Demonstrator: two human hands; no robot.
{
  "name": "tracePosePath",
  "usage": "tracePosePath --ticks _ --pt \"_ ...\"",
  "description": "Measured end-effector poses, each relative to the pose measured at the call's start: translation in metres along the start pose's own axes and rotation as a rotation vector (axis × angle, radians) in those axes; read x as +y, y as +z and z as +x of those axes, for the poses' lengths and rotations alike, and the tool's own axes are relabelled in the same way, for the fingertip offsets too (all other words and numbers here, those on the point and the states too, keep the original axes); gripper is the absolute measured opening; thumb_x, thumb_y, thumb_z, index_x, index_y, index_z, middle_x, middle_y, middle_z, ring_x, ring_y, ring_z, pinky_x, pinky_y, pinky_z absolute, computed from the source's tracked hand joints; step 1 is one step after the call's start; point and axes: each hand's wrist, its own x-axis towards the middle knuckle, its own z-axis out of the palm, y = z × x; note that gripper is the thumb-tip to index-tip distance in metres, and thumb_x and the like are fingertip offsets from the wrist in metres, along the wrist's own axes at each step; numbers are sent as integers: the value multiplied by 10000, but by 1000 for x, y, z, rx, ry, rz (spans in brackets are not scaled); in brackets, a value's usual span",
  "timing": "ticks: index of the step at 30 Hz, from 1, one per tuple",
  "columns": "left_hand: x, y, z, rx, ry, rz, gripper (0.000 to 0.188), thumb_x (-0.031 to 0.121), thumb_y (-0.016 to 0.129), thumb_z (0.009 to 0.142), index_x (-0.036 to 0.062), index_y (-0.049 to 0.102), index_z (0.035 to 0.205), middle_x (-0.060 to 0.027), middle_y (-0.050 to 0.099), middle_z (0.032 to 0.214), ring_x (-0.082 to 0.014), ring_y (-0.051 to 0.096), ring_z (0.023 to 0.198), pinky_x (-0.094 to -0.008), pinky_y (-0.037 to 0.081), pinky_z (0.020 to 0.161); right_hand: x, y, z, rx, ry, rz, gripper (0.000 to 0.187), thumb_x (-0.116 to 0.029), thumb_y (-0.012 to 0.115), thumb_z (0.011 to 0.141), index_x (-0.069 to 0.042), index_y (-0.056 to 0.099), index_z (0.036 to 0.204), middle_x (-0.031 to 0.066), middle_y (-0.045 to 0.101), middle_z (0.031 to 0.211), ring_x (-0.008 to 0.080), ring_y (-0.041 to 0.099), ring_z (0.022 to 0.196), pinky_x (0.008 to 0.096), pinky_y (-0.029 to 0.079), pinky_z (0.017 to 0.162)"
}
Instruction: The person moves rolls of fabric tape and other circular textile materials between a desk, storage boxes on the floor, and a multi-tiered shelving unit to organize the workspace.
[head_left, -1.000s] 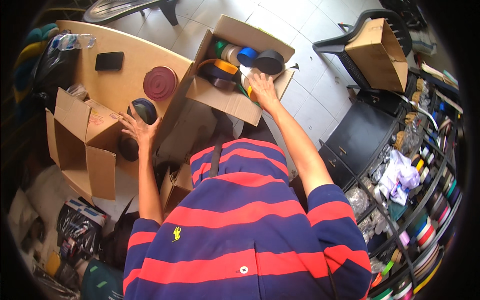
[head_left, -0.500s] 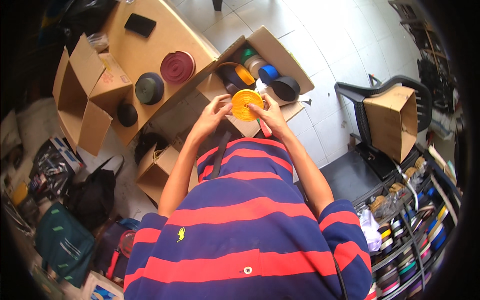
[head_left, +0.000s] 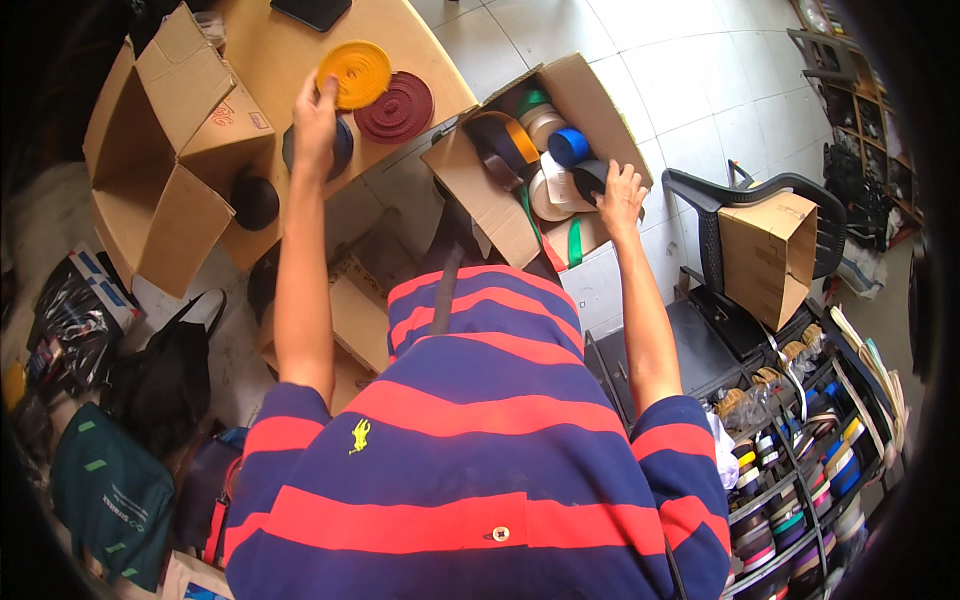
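We hold a yellow coil (head_left: 356,75) of flat strap in our left hand (head_left: 315,125), its fingers pinching the near left edge of the disc. The coil is over the wooden table (head_left: 437,62) on the far left, overlapping part of a maroon coil (head_left: 400,105) to its right; we cannot tell whether it touches the table. Below our wrist, a dark coil (head_left: 343,150) shows partly hidden, and a black disc (head_left: 255,203) lies nearer, next to an open carton (head_left: 188,215) on the left. A black phone (head_left: 314,10) lies at the far side.

Our right hand (head_left: 622,193) is at the right side of a cardboard box (head_left: 500,222), fingers bent beside a black roll (head_left: 588,178); we cannot tell whether they grasp it or only rest there. Inside the box, we see a blue roll (head_left: 568,147) in the middle, a green roll (head_left: 533,101) at the far end and a white roll (head_left: 541,196) left of the black one. A green strap (head_left: 575,243) hangs at the near side. On the right, a black chair (head_left: 705,200) bears another carton (head_left: 755,252), and nearer stands a rack (head_left: 745,511) filled with coloured rolls.
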Motion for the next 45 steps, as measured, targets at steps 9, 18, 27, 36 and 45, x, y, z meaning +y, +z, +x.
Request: tracePosePath --ticks 9,18,27,36,45 --pt "-73 -42 114 130 62 467 338 222 511 960 17 566 1222 -179 662 1085 -278 644 973 -373 490 847 -55 -26 -21 174 243 536 560 -215 783 701 -3 494 1130 239 619 1037 420 612 954 475 484 820" --pt "-68 -59 85 185 135 823 426 278 605 873 25 560 1212 -281 552 1125 -406 540 1084 -426 429 949 -210 -112 72 307 60 1407 601 -244 770 801 38 461 1231 135 623 1056 191 617 919 291 499 827" --pt "2 -41 32 -162 -205 -201 515 399 634 898 27 540 1241 -131 621 1045 -212 631 887 -309 513 740 -317 -125 123 -44 -268 1432 561 -309 643 901 27 466 1314 195 618 1171 256 583 1098 330 436 959" --pt "-6 -19 -9 -211 -28 162 511 243 721 860 -38 519 1235 -93 636 1093 -117 600 968 -266 509 717 -290 -97 77 -100 -111 1427 532 -433 344 1021 10 524 1254 241 613 1138 343 578 1103 379 423 943" --pt "-10 -6 -11 -395 -20 283 659 340 802 744 15 548 1259 -154 633 1051 -197 627 904 -308 510 814 -268 -100 70 60 119 1029 456 -318 404 986 62 619 856 304 598 799 477 595 797 520 439 713"
